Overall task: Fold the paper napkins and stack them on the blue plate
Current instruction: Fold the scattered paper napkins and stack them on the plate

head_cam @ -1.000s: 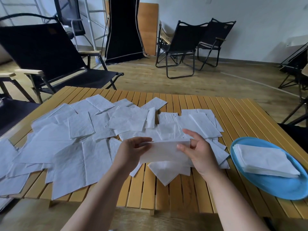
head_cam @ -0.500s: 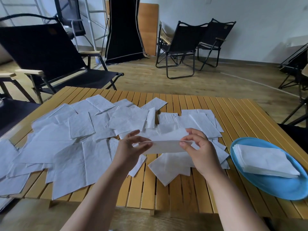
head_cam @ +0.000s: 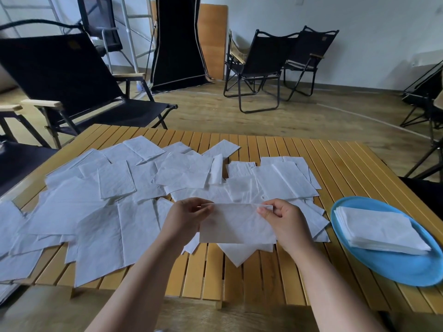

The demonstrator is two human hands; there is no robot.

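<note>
Fingers: your fingers (head_cam: 265,213) were curled in narrow pinches on the two top corners of one white napkin (head_cam: 236,225), thumbs close against the forefingers.
Left hand: your left hand (head_cam: 184,218) pinched the napkin's upper left corner, and the rest of the hand lay partly behind the sheet's left edge.
Right hand: your right hand (head_cam: 286,221) pinched the upper right corner, where a small tip of paper stuck out past the thumb.
Held napkin: you held it as a wide rectangle, raised above the table, its lower edge hanging free over the loose sheets.
Loose napkins: the loose napkins (head_cam: 100,212) lay spread and overlapping across the left and middle of the slatted wooden table (head_cam: 347,164).
Blue plate: the blue plate (head_cam: 407,269) sat at the table's right edge, well apart from your hands.
Folded stack: the folded stack (head_cam: 378,230) rested on the plate.
Room: black folding chairs (head_cam: 259,65) stood on the wooden floor beyond the table.
</note>
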